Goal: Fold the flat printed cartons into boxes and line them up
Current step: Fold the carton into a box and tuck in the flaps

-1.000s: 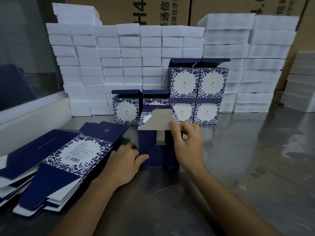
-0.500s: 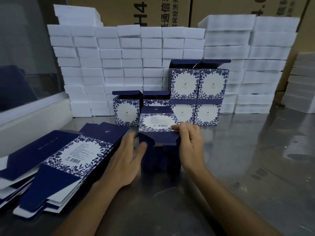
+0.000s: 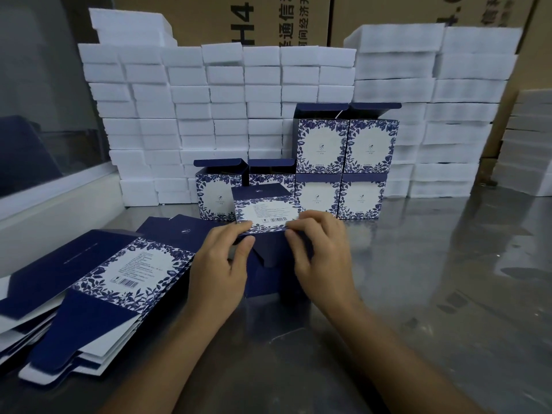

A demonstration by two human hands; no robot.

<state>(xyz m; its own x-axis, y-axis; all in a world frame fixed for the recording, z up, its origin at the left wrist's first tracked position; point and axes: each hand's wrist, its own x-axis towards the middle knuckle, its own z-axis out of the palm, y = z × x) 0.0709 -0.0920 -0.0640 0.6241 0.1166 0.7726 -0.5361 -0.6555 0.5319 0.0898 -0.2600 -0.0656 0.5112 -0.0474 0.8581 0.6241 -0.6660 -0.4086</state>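
I see my left hand (image 3: 219, 264) and right hand (image 3: 321, 249) pinching the half-folded carton (image 3: 265, 215) with curled fingers on the tabletop (image 3: 418, 279).

Both forearms reach forward from the bottom edge and converge on the half-folded carton (image 3: 268, 234). The left hand (image 3: 221, 264) sits at the carton's left side, thumb and forefinger pinching its upper left corner. The right hand (image 3: 322, 252) sits at its right side, fingers curled over the upper right edge, thumb pressed against the near face.
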